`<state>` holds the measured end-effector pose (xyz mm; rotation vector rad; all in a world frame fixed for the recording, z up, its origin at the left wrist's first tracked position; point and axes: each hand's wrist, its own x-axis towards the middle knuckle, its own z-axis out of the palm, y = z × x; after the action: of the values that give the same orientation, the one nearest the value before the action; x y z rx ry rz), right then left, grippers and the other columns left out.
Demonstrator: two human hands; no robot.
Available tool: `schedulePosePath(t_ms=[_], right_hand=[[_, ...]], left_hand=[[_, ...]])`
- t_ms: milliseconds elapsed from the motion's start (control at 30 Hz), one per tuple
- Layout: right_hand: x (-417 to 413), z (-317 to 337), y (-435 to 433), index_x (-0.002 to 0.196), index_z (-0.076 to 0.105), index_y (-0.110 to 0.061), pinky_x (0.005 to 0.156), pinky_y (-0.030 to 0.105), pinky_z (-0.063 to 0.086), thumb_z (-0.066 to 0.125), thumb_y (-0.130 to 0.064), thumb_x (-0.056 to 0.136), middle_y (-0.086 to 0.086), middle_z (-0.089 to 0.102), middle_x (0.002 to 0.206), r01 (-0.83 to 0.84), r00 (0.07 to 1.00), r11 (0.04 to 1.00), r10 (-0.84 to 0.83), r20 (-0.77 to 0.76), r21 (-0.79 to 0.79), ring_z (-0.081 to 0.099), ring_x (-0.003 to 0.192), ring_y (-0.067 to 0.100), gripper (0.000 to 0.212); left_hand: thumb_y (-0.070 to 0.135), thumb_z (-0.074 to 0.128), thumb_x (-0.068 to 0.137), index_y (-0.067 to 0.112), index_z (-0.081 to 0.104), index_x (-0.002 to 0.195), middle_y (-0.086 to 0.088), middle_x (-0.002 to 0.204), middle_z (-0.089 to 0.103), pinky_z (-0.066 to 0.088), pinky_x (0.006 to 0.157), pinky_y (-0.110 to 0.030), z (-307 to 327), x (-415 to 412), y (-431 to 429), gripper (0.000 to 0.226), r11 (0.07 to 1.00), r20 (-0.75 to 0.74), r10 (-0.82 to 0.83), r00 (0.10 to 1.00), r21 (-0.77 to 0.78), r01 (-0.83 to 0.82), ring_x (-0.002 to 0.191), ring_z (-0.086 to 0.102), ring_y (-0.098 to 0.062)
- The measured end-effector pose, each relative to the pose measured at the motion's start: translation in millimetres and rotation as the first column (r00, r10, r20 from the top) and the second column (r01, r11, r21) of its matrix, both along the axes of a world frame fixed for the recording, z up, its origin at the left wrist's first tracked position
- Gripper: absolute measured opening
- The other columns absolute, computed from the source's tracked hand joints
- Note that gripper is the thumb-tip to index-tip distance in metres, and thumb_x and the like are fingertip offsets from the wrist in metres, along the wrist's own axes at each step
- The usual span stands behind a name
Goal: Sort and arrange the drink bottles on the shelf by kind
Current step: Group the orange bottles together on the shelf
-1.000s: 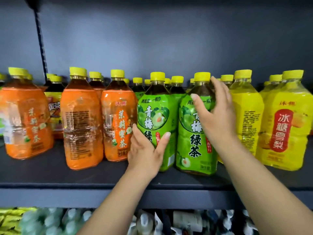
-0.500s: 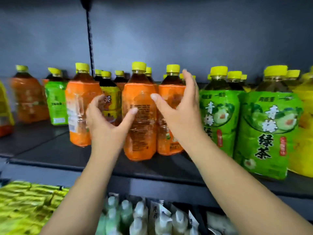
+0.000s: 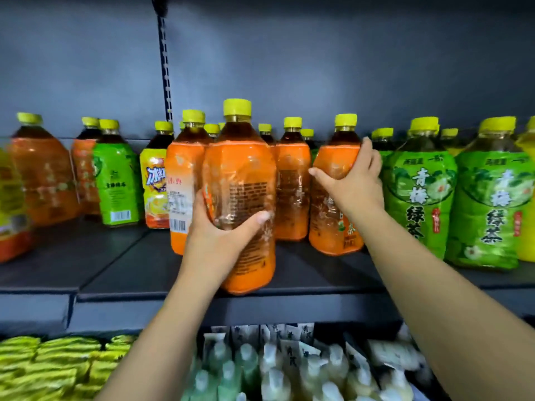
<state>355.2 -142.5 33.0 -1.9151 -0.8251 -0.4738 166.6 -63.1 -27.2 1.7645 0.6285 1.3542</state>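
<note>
My left hand (image 3: 223, 235) grips an orange-labelled tea bottle (image 3: 240, 169) at the shelf's front edge, pulled forward of the row. My right hand (image 3: 351, 180) holds another orange bottle (image 3: 333, 227) by its shoulder, just left of the green-labelled bottles (image 3: 419, 192). More orange bottles (image 3: 292, 180) stand between and behind the two held ones. Further left stand a yellow-and-orange iced-tea bottle (image 3: 153, 180), a lone green bottle (image 3: 115, 180) and more orange bottles (image 3: 43, 180). All caps are yellow.
The dark shelf board (image 3: 115, 270) has bare room at its front left. A slotted upright (image 3: 165, 68) runs up the grey back wall. Yellow bottles (image 3: 527, 198) sit at the far right. Below hang yellow-green packets (image 3: 49, 363) and pale pouches (image 3: 275, 371).
The view swung left from the green bottles to the orange ones. Both hands, open in the air half a second ago, now each grip an orange bottle; the left one has come forward.
</note>
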Motion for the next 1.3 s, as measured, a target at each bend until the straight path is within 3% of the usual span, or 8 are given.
schedulePosePath(t_ms=[167,333,633,767,900,1000,1167,1300], right_hand=[[-22,-4,-7,0.148,-0.001,-0.02,0.1,0.045,0.036,0.056,-0.057,0.08,0.01,0.007,0.154,0.037,0.998,0.999,-0.035,0.048,-0.031,0.033,0.13,0.042,0.097],[-57,-14,-11,0.147,0.004,-0.022,0.103,0.046,0.033,0.054,-0.061,0.077,0.007,0.014,0.153,-0.042,0.992,0.996,0.032,0.124,0.077,0.028,0.135,0.035,0.095],[-94,-18,33,0.147,0.001,-0.024,0.103,0.047,0.035,0.053,-0.063,0.077,0.005,0.01,0.154,-0.154,0.984,0.984,0.144,0.106,0.085,0.028,0.133,0.033,0.095],[-97,-21,48,0.148,0.001,-0.024,0.107,0.049,0.028,0.049,-0.059,0.082,0.01,0.006,0.155,-0.13,0.987,0.988,0.121,0.104,0.085,0.023,0.136,0.035,0.089],[-102,-26,61,0.148,0.013,-0.027,0.11,0.052,0.016,0.045,-0.051,0.089,0.021,0.008,0.153,-0.055,0.98,0.99,0.029,0.199,0.129,0.016,0.138,0.04,0.071],[-100,-27,70,0.147,0.01,-0.03,0.112,0.051,0.007,0.041,-0.053,0.09,0.02,0.003,0.154,-0.006,0.981,0.998,-0.006,0.193,0.064,0.007,0.141,0.038,0.069],[-128,-10,76,0.148,0.004,-0.027,0.113,0.044,-0.008,0.035,-0.056,0.09,0.008,-0.009,0.156,-0.025,0.972,1.0,0.021,0.235,0.014,-0.01,0.144,0.023,0.072],[-169,34,101,0.148,0.008,-0.022,0.114,0.035,-0.002,0.043,-0.052,0.09,0.004,-0.005,0.157,-0.146,0.928,0.987,0.113,0.356,0.066,-0.004,0.144,0.021,0.074]], left_hand=[[0.065,0.065,0.032,0.039,0.039,0.118,0.022,0.104,0.056,0.043,0.092,-0.033,0,-45,15,0.094,0.999,0.033,0.044,0.998,-0.018,-0.043,0.095,0.057,-0.002],[0.066,0.063,0.034,0.033,0.032,0.135,0.012,0.119,0.05,0.04,0.092,-0.034,-2,-68,25,0.111,0.99,0.067,0.142,0.988,-0.019,-0.141,0.106,0.051,-0.012],[0.062,0.072,0.042,0.033,0.029,0.135,0.011,0.118,0.047,0.042,0.095,-0.037,1,-75,44,0.107,0.968,0.045,0.249,0.968,-0.05,-0.246,0.109,0.05,-0.014],[0.053,0.08,0.051,0.03,0.027,0.136,0.009,0.119,0.044,0.041,0.097,-0.037,2,-75,54,0.103,0.963,0.045,0.267,0.963,-0.043,-0.266,0.111,0.048,-0.014],[0.054,0.08,0.052,0.028,0.021,0.14,0.002,0.132,0.042,0.039,0.101,-0.042,2,-79,70,0.109,0.968,0.033,0.241,0.97,-0.081,-0.238,0.12,0.044,-0.019],[0.043,0.078,0.063,0.024,0.016,0.143,-0.001,0.141,0.036,0.035,0.1,-0.034,1,-80,81,0.103,0.969,0.034,0.236,0.971,-0.087,-0.233,0.126,0.04,-0.02],[0.028,0.072,0.074,0.02,0.017,0.142,0.01,0.119,0.037,0.032,0.091,-0.022,4,-88,92,0.089,0.992,0.009,0.107,0.994,-0.062,-0.106,0.11,0.04,-0.007],[0.037,0.07,0.072,0.022,0.013,0.142,0.014,0.121,0.04,0.032,0.087,-0.017,14,-101,112,0.092,0.993,-0.132,-0.101,0.986,-0.071,0.092,0.108,0.04,-0.004]])
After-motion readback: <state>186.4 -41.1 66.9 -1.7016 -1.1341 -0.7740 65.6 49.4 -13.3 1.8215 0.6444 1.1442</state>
